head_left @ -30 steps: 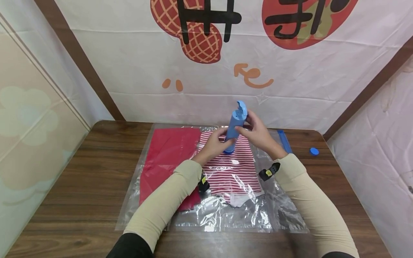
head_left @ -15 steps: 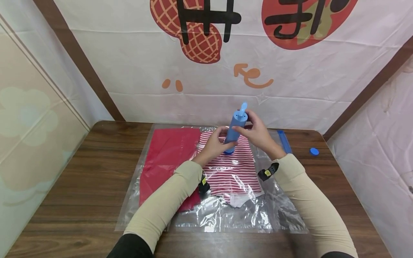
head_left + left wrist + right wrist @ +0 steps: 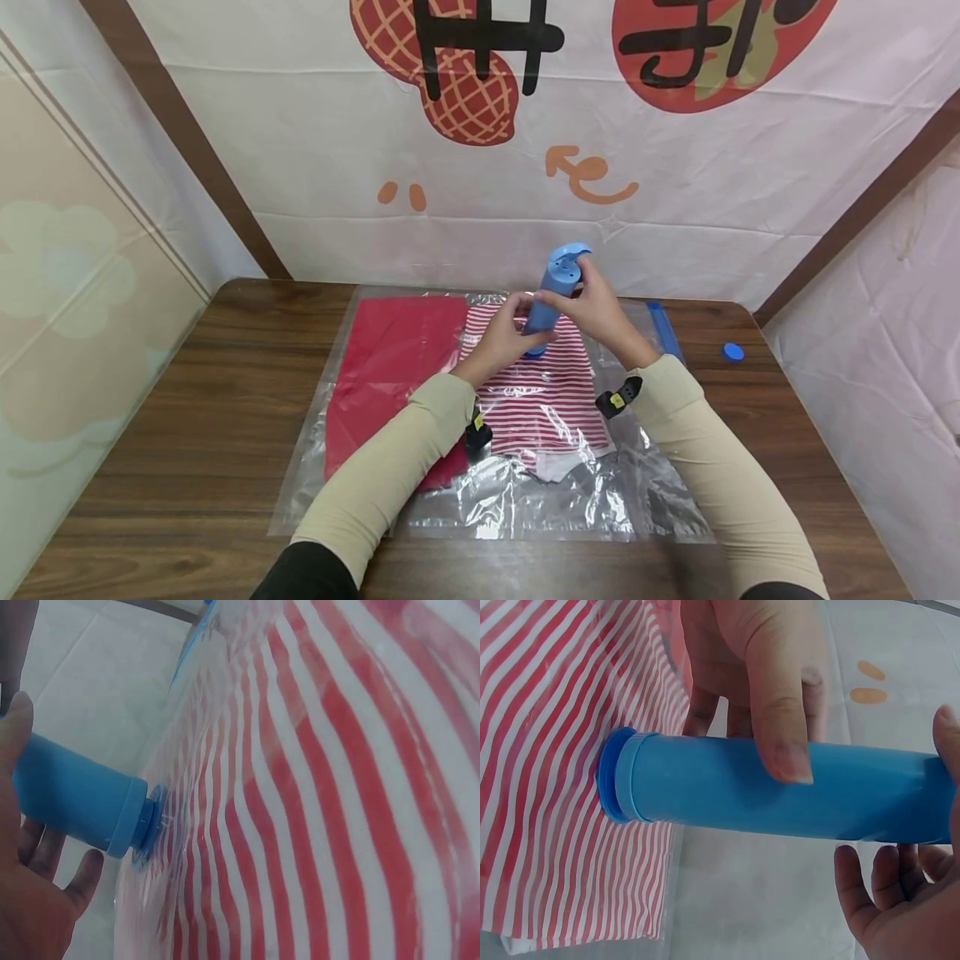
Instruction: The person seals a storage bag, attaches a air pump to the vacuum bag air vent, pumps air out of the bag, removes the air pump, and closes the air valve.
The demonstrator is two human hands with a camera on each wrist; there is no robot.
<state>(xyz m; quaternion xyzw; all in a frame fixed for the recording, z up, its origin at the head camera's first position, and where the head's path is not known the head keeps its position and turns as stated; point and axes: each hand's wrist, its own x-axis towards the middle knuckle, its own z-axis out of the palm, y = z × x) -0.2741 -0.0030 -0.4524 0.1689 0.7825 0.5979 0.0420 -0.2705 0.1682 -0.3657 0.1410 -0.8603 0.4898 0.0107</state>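
A blue cylindrical hand pump leans slightly right, its base against a blue round valve on a clear plastic storage bag. My left hand grips its lower body, thumb across the front. Higher up, my right hand holds the barrel, with fingertips at the hinged flap on top, which stands raised. Inside the bag lie a red folded cloth on the left and a red-and-white striped cloth under the pump.
A small blue cap lies on the wooden table toward the right edge. Behind my right forearm is a flat blue strip at the bag's edge. A printed white curtain hangs behind the table.
The pump's top flap has swung round to point right, where it earlier stood more upright. The pump leans slightly further right. Both hands stay around the barrel.
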